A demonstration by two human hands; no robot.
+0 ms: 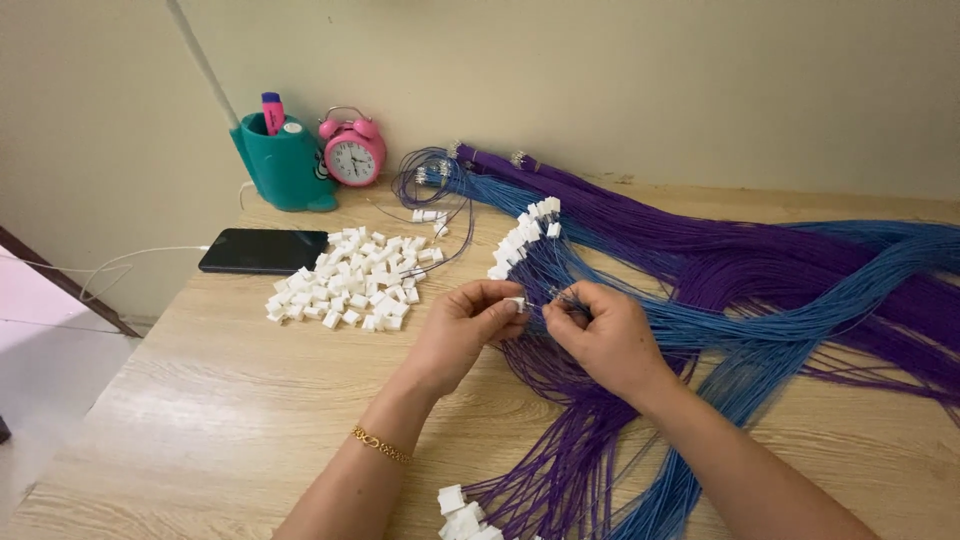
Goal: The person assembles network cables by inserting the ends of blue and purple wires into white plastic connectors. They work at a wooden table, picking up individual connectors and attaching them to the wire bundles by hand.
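Note:
My left hand pinches a small white plastic connector between thumb and fingers. My right hand faces it and grips the ends of thin purple and blue wires, held right at the connector. Both hands hover over a wide bundle of purple and blue wires spread across the wooden table. A row of wires fitted with white connectors lies just beyond my hands. A heap of loose white connectors sits to the left of my left hand.
A black phone on a white cable lies at the back left. Behind it stand a teal pen holder and a pink alarm clock against the wall. More connector-tipped wires lie at the near edge.

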